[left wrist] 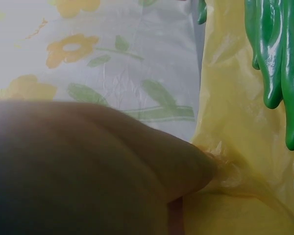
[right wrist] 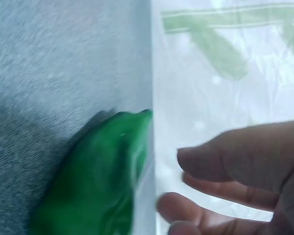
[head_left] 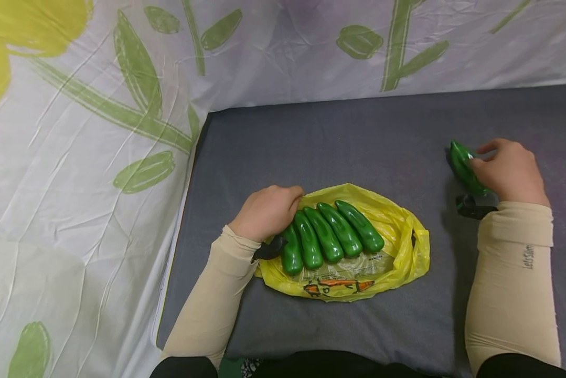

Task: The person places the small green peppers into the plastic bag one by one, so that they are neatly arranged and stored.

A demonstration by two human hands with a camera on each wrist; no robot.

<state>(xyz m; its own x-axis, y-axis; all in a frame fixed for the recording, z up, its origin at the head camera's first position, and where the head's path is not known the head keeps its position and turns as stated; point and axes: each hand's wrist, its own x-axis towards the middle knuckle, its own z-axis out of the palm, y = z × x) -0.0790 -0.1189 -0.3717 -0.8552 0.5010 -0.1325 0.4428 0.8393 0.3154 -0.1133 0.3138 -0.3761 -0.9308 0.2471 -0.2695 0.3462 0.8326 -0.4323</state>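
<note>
My left hand point(head_left: 267, 212) pinches the upper left rim of a yellow plastic bag point(head_left: 417, 254). In the left wrist view, its fingertips gather the thin plastic into creases. Several glossy green chili peppers point(head_left: 327, 232) lie side by side in the bag's opening, just right of that hand. Far to the right, another green pepper point(head_left: 463, 164) is on the grey cloth, beside my right hand point(head_left: 515, 169). In the right wrist view, a gap shows between this hand's spread, lightly bent fingers point(right wrist: 181, 208) and the pepper, and nothing is between them.
Dark grey cloth point(head_left: 320, 142) covers the table. A white sheet with green leaf prints point(head_left: 273, 73) hangs along the back and the left side. Black camera mounts point(head_left: 471, 207) sit at both wrists. An orange print point(head_left: 339, 286) marks the bag's front.
</note>
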